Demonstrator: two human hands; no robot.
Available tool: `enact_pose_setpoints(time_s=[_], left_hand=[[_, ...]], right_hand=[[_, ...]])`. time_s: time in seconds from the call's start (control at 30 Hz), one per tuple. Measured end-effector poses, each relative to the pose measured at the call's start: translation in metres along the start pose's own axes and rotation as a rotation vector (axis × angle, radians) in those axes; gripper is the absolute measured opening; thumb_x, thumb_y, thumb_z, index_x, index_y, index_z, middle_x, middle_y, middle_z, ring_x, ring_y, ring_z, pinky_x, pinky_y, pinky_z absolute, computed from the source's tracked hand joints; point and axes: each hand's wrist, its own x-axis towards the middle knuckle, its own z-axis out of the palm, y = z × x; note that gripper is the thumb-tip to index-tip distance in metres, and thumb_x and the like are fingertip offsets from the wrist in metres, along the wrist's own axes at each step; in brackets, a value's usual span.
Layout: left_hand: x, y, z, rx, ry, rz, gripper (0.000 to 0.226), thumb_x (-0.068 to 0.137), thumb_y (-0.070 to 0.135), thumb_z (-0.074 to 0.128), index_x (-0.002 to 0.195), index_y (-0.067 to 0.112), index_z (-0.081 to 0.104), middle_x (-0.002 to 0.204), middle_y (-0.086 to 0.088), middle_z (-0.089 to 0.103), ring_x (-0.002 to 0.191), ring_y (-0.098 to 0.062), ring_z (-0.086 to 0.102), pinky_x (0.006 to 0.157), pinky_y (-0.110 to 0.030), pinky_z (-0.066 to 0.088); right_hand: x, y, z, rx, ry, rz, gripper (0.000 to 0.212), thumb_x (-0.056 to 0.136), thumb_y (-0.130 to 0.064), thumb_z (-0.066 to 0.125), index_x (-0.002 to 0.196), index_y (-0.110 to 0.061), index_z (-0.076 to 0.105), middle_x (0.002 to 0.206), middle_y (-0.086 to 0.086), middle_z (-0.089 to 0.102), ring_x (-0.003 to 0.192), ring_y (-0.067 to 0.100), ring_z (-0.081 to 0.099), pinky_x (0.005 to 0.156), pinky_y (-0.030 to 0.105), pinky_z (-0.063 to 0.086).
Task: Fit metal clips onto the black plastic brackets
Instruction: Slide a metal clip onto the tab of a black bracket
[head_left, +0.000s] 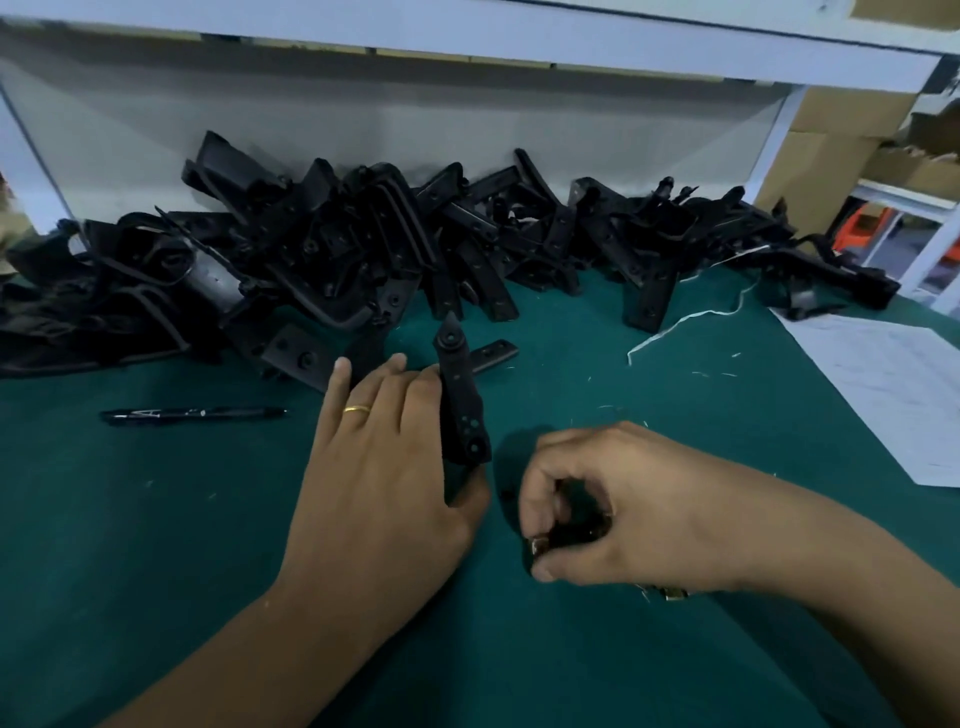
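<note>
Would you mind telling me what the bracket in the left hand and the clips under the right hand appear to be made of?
The bracket looks like matte black moulded plastic: dull surface, moulded holes and bosses. The clips look like bright metal, going by silvery glints at the right hand's fingers, though they are small and partly hidden.

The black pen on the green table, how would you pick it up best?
Take the pen by the middle of its barrel, coming straight down from above. It lies flat and sideways on the green table, apart from the bracket pile, so a finger-and-thumb grip across it fits.
</note>
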Motion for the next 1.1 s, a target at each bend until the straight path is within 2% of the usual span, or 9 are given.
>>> enact_pose_setpoints(time_s=[0.1, 0.17, 0.23, 0.3, 0.37, 0.53, 0.67, 0.8, 1.1], left_hand=[[0.001, 0.0, 0.0, -0.008, 0.001, 0.006, 0.072, 0.083, 0.055, 0.066, 0.137, 0.01, 0.048, 0.14, -0.007, 0.057, 0.145, -0.023, 0.038, 0.126, -0.05, 0.02], [0.001, 0.0, 0.0, -0.012, -0.001, 0.014, 0.073, 0.083, 0.057, 0.064, 0.137, 0.011, 0.048, 0.14, -0.006, 0.057, 0.144, -0.023, 0.04, 0.126, -0.051, 0.021], [0.0, 0.001, -0.001, -0.018, -0.007, 0.046, 0.072, 0.084, 0.061, 0.057, 0.137, 0.012, 0.048, 0.14, -0.003, 0.057, 0.144, -0.021, 0.04, 0.126, -0.05, 0.021], [0.0, 0.002, -0.001, -0.024, -0.021, 0.094, 0.072, 0.085, 0.062, 0.052, 0.138, 0.014, 0.047, 0.14, 0.0, 0.056, 0.145, -0.018, 0.039, 0.126, -0.049, 0.02], [-0.001, 0.003, -0.001, -0.037, -0.032, 0.129, 0.071, 0.085, 0.061, 0.051, 0.139, 0.015, 0.048, 0.141, 0.002, 0.056, 0.146, -0.017, 0.038, 0.126, -0.048, 0.019], [-0.001, 0.005, -0.003, -0.061, -0.031, 0.191, 0.067, 0.086, 0.057, 0.052, 0.136, 0.013, 0.051, 0.136, 0.002, 0.059, 0.144, -0.018, 0.041, 0.125, -0.049, 0.023], [-0.001, 0.006, -0.003, -0.057, -0.036, 0.22, 0.065, 0.087, 0.054, 0.052, 0.137, 0.013, 0.052, 0.135, 0.001, 0.059, 0.144, -0.018, 0.041, 0.125, -0.05, 0.023], [-0.002, 0.006, -0.004, -0.061, -0.062, 0.248, 0.065, 0.086, 0.052, 0.05, 0.138, 0.013, 0.053, 0.136, 0.003, 0.059, 0.145, -0.017, 0.04, 0.125, -0.05, 0.022], [-0.001, 0.004, -0.001, -0.084, -0.003, 0.245, 0.068, 0.086, 0.054, 0.054, 0.141, 0.014, 0.05, 0.139, 0.003, 0.057, 0.145, -0.017, 0.039, 0.125, -0.051, 0.022]], right_hand=[[0.002, 0.009, -0.005, 0.051, 0.078, 0.018, 0.016, 0.081, -0.031, 0.087, 0.084, -0.031, 0.071, 0.088, -0.019, 0.067, 0.082, 0.003, 0.064, 0.068, 0.011, 0.044], [0.004, 0.013, -0.008, 0.235, 0.165, 0.053, 0.015, 0.08, -0.027, 0.089, 0.084, -0.029, 0.074, 0.081, -0.014, 0.07, 0.072, 0.003, 0.063, 0.068, 0.018, 0.05], [0.008, 0.016, -0.009, 0.464, 0.318, 0.032, 0.012, 0.082, -0.019, 0.086, 0.09, -0.022, 0.077, 0.08, -0.001, 0.073, 0.072, 0.015, 0.068, 0.069, 0.029, 0.058], [0.011, 0.017, -0.008, 0.669, 0.459, -0.008, 0.013, 0.086, -0.01, 0.079, 0.098, -0.009, 0.076, 0.082, 0.01, 0.076, 0.074, 0.02, 0.073, 0.066, 0.027, 0.059], [0.013, 0.016, -0.006, 0.815, 0.525, -0.018, 0.018, 0.088, -0.008, 0.074, 0.104, -0.002, 0.075, 0.088, 0.016, 0.077, 0.079, 0.026, 0.076, 0.068, 0.028, 0.061], [0.018, 0.01, 0.004, 1.003, 0.515, -0.01, 0.021, 0.089, -0.005, 0.069, 0.109, 0.0, 0.075, 0.095, 0.02, 0.078, 0.086, 0.03, 0.078, 0.076, 0.032, 0.064], [0.02, 0.006, 0.008, 1.082, 0.483, -0.029, 0.018, 0.087, -0.006, 0.072, 0.103, 0.002, 0.074, 0.093, 0.023, 0.078, 0.085, 0.031, 0.078, 0.073, 0.032, 0.063], [0.019, 0.007, 0.008, 1.068, 0.459, -0.008, 0.016, 0.088, -0.005, 0.073, 0.101, 0.003, 0.074, 0.095, 0.024, 0.078, 0.085, 0.032, 0.078, 0.072, 0.031, 0.063], [0.016, 0.008, -0.001, 1.114, 0.445, -0.042, 0.02, 0.085, -0.011, 0.075, 0.102, -0.001, 0.077, 0.097, 0.024, 0.078, 0.086, 0.03, 0.078, 0.074, 0.032, 0.064]])
